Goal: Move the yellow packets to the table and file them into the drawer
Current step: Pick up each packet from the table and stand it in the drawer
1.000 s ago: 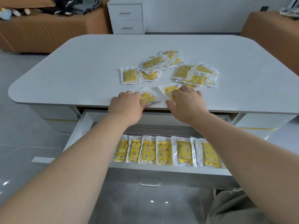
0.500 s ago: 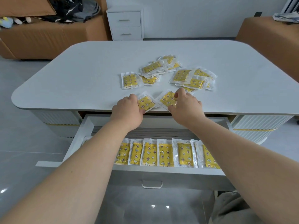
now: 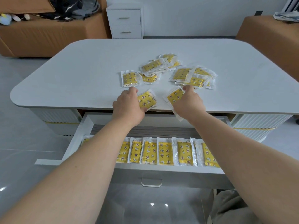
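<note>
Several yellow packets in clear wrappers lie scattered on the white table [image 3: 80,75], in a loose pile [image 3: 191,75] past my hands, with a single packet [image 3: 129,78] to the left. My left hand [image 3: 127,107] grips one yellow packet [image 3: 147,101] at the table's front edge. My right hand [image 3: 187,104] holds another packet [image 3: 174,96], lifted and tilted over the edge. Below, the open drawer [image 3: 77,136] holds a row of several upright packets [image 3: 163,152]; my forearms hide both ends of the row.
A white two-drawer cabinet [image 3: 125,23] stands against the far wall. Brown sofas sit at the back left [image 3: 40,38] and back right [image 3: 267,34]. The drawer's front panel with its handle [image 3: 151,182] sticks out toward me over the grey floor.
Both hands have closed on a packet each and drawn them toward the table's front edge. The right packet has lifted and now hangs partly over the edge.
</note>
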A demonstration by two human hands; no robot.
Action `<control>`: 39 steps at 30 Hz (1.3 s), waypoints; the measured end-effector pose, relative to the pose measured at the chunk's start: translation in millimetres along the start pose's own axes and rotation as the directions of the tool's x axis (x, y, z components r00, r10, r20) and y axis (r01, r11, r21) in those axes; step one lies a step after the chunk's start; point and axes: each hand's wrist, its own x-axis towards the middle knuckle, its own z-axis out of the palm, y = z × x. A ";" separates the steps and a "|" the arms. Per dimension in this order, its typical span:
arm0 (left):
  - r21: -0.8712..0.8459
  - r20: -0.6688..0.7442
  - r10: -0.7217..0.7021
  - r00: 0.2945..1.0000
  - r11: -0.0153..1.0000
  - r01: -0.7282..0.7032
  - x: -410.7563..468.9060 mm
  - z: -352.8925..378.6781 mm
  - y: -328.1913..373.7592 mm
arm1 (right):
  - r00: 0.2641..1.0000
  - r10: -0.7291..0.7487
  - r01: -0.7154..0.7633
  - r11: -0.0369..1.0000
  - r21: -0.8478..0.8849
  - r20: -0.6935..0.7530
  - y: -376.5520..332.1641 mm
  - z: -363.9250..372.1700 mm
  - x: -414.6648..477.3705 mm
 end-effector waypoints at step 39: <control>0.260 0.605 -0.414 0.681 0.910 0.322 -28.6 17.9 -107.4 | 0.841 -0.044 -0.100 0.967 0.236 0.539 -15.6 70.3 -51.7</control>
